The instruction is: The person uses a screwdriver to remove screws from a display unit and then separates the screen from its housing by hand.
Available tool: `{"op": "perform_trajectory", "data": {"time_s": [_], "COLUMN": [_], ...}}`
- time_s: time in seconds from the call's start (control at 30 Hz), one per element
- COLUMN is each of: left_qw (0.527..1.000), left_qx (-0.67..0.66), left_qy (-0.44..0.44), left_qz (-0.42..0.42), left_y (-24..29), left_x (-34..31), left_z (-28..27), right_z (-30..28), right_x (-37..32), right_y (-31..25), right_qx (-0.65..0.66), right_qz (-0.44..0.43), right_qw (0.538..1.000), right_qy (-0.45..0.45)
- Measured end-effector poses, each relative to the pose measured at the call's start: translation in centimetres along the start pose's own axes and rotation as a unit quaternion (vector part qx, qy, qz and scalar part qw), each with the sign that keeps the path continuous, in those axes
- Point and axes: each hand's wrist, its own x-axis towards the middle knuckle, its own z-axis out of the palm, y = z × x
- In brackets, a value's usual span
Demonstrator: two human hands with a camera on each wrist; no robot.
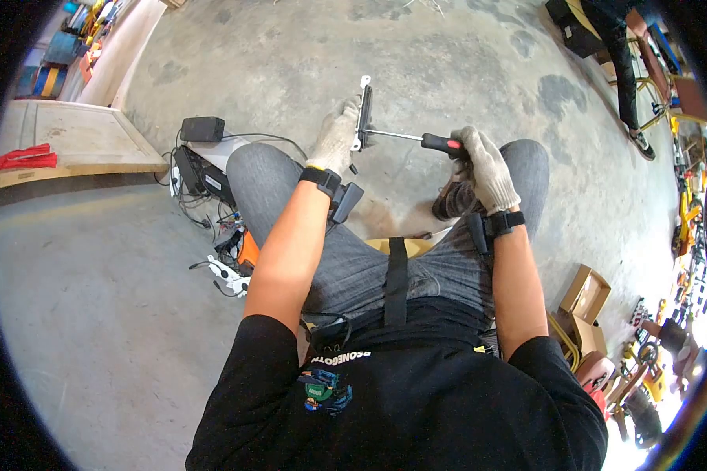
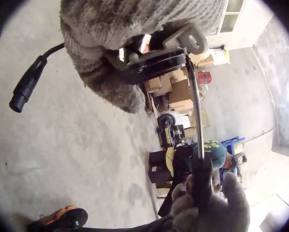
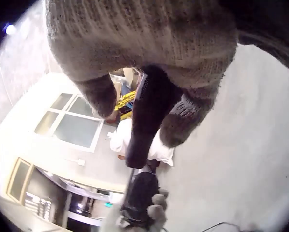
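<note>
The gloved left hand (image 1: 335,141) curls its fingers and thumb round a dark part with pale brackets (image 1: 364,114), held up beyond the left knee. The gloved right hand (image 1: 487,169) wraps its fingers round the red-and-black handle of a screwdriver (image 1: 441,144), its shaft reaching the part's side. A cable plug (image 2: 27,84) hangs near the left hand. On the floor to the right lies an open cardboard box (image 1: 586,295), its contents too unclear to tell. Red cloth (image 1: 26,158) lies on a wooden panel (image 1: 94,133).
</note>
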Motion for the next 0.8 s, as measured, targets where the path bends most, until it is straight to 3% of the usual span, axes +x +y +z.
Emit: {"op": "perform_trajectory", "data": {"time_s": [0.07,0.13,0.23,0.33,0.37,0.43,0.57,0.63,0.73,0.8], "left_qw": [1.000,1.000,0.999,0.999,1.000,1.000,0.999,0.999,1.000,0.999], "left_qx": [-0.007,0.010,0.039,0.037,0.021,0.016,0.043,0.031,0.022,0.026], "left_qy": [0.019,0.013,0.003,0.006,0.012,0.009,0.003,0.007,0.015,0.019], "left_qz": [0.003,0.002,-0.002,-0.003,-0.002,-0.001,-0.003,-0.004,-0.006,-0.006], "left_y": [0.6,0.4,0.4,0.4,0.4,0.3,0.3,0.4,0.7,0.8], "left_x": [-0.6,-0.3,-0.3,-0.3,-0.2,-0.2,-0.1,-0.3,-0.6,-0.6], "left_z": [0.5,0.3,0.1,0.1,0.2,0.1,-0.1,0.0,0.4,0.4], "right_z": [-0.2,-0.3,0.0,0.1,-0.2,-0.7,-0.1,0.2,0.4,0.8], "right_x": [0.5,0.9,0.7,0.5,0.6,0.8,0.3,0.7,0.6,-0.1], "right_y": [0.6,1.3,1.4,0.9,0.9,0.8,0.3,1.2,1.3,0.4], "right_qx": [-0.013,0.110,0.159,0.171,0.171,-0.016,-0.031,0.108,0.071,0.077], "right_qz": [-0.003,-0.062,-0.091,-0.066,-0.066,0.011,-0.016,-0.104,-0.150,-0.118], "right_qw": [1.000,0.992,0.983,0.983,0.983,0.999,0.999,0.989,0.986,0.990], "right_qy": [0.004,0.004,0.013,-0.011,-0.011,-0.026,-0.011,-0.003,0.018,0.014]}}
